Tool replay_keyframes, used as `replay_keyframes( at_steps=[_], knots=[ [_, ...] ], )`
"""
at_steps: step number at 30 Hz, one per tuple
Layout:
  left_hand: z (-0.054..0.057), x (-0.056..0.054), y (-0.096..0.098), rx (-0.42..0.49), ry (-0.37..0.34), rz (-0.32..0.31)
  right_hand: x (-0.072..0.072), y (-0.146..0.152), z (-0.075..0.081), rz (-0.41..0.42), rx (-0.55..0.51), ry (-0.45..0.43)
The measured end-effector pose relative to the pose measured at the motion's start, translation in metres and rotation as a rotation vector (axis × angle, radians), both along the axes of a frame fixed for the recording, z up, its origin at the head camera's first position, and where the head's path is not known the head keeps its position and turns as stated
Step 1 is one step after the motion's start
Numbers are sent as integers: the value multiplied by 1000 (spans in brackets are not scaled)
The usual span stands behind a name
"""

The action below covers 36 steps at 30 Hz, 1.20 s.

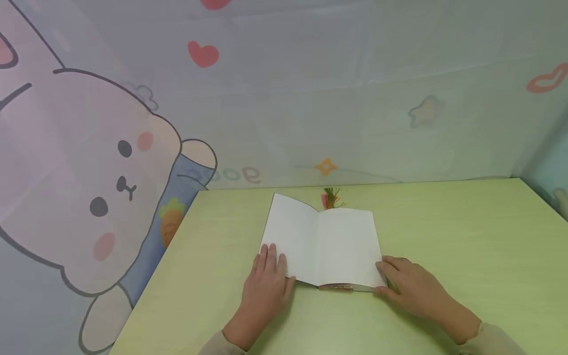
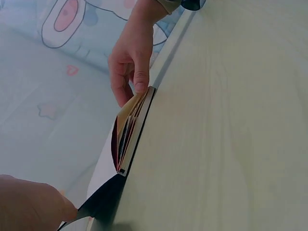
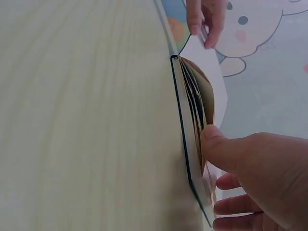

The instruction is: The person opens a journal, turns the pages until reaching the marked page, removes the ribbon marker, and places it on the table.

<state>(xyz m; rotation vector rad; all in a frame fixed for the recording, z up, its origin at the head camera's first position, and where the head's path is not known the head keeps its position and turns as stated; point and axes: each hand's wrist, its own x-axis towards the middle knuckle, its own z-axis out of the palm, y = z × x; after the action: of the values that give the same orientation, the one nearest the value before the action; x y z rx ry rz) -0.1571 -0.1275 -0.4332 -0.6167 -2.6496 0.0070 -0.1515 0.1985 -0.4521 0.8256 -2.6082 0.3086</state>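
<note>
An open book point(image 1: 346, 246) with blank white facing pages and a dark cover lies on the table. In the head view my left hand point(image 1: 266, 283) holds the lower left corner, fingers over the page and thumb at the bottom edge. The left cover is tilted up off the table, as the right wrist view shows beside the left hand point(image 3: 207, 19). At the lower right corner my right hand point(image 1: 410, 286) grips the page block, its thumb on the page edges in the right wrist view. A green, pink and orange tassel point(image 1: 330, 198) sticks out above the spine.
The pale green table point(image 1: 466, 227) reaches past the book on both sides. Behind it hangs a printed cloth point(image 1: 310, 108) with hearts, stars and a large cartoon rabbit point(image 1: 128, 172) at the left.
</note>
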Motion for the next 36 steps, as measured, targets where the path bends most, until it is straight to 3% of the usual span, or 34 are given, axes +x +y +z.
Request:
replay_keyframes(
  at_steps=[12, 18, 22, 29, 36],
  knots=[
    [-12, -1, 0, 49, 5, -9, 1, -2, 2, 33, 15, 129],
    [-16, -3, -1, 52, -37, -9, -2, -2, -1, 167, 58, 327],
    [-18, -4, -1, 44, -42, -22, -4, -5, 1, 206, 76, 416],
    [-19, -3, -1, -19, -50, -67, -4, -9, 5, 209, 45, 439],
    [-17, -3, 2, -51, -49, -85, -3, -13, 7, 200, -128, 437]
  ],
)
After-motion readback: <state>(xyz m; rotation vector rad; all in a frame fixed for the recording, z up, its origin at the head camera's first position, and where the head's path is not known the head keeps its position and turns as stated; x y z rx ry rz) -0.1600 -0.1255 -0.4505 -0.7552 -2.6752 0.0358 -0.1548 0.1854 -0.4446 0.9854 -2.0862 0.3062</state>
